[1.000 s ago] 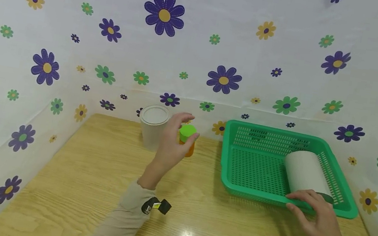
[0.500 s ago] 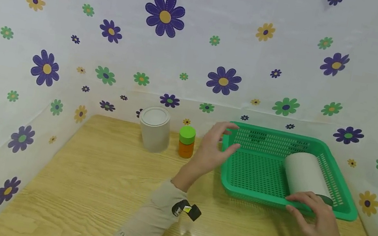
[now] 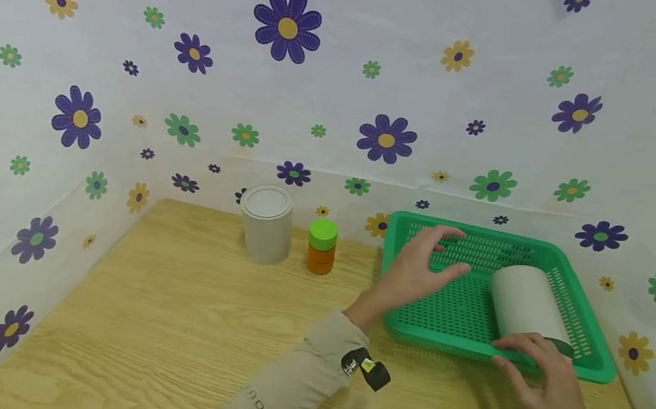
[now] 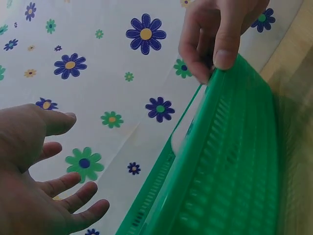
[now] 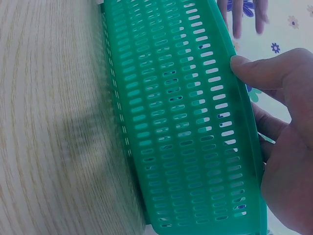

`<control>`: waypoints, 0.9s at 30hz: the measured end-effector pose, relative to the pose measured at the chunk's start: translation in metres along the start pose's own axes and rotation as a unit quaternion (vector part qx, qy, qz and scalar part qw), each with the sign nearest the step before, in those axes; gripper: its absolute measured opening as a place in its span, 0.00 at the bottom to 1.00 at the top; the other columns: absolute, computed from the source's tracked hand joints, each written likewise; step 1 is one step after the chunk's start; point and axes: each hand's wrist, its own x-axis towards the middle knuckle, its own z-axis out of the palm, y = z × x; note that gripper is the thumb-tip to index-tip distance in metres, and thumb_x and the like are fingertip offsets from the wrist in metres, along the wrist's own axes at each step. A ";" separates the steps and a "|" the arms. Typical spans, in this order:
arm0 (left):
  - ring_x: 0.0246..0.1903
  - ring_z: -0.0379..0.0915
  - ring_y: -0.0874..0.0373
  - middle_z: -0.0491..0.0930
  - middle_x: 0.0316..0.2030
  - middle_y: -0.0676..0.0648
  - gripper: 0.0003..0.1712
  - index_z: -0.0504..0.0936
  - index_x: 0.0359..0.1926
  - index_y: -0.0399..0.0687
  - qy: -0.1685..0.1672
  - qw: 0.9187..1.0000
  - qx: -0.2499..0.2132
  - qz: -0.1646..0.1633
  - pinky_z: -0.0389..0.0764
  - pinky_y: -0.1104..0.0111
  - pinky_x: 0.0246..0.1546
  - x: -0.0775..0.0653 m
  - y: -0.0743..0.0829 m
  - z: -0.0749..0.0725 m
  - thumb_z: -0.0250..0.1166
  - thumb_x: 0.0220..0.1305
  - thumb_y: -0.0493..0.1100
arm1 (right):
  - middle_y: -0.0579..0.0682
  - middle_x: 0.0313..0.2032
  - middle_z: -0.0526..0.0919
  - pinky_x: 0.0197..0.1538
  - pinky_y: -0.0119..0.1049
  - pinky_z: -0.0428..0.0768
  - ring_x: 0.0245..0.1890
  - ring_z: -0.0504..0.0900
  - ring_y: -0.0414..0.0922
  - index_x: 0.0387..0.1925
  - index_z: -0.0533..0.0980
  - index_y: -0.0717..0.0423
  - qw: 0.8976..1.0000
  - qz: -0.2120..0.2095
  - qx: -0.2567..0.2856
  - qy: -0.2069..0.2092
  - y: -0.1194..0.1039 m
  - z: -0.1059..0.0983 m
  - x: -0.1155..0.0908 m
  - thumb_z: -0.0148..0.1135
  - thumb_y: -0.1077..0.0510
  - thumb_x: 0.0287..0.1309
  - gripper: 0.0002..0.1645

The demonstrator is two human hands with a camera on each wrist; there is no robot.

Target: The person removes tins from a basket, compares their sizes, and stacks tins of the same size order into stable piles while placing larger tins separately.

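My left hand (image 3: 417, 272) hovers over the left part of a green plastic basket (image 3: 442, 340), fingers spread and nothing held. In the left wrist view, the fingers of this left hand (image 4: 44, 181) are loosely extended beside the basket wall. My right hand (image 3: 552, 390) pinches the basket's front rim, thumb outside and fingers over the inner side, as the right wrist view shows. A white cylindrical container (image 3: 525, 300) with a dark green end lies on its side in the right half of the basket, its near end partly behind the right fingers.
Left of the basket, a small orange jar with a bright green lid (image 3: 322, 246) stands upright on the wooden table (image 3: 170, 308). Beside it stands a whitish can (image 3: 266, 227). A flower-patterned sheet (image 3: 333, 91) walls in the back and sides.
My left hand has moved right, away from the green-lidded jar and over the basket. The right hand stays on the rim. Jar and can stand where they were.
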 end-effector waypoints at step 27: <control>0.68 0.66 0.56 0.71 0.69 0.47 0.32 0.72 0.71 0.55 -0.070 0.987 -0.006 -0.147 0.75 0.64 0.60 0.046 -0.014 0.077 0.68 0.69 0.52 | 0.43 0.43 0.84 0.51 0.30 0.68 0.49 0.73 0.31 0.42 0.86 0.47 0.999 -0.021 -0.029 0.000 -0.001 -0.001 0.004 0.77 0.73 0.46 0.24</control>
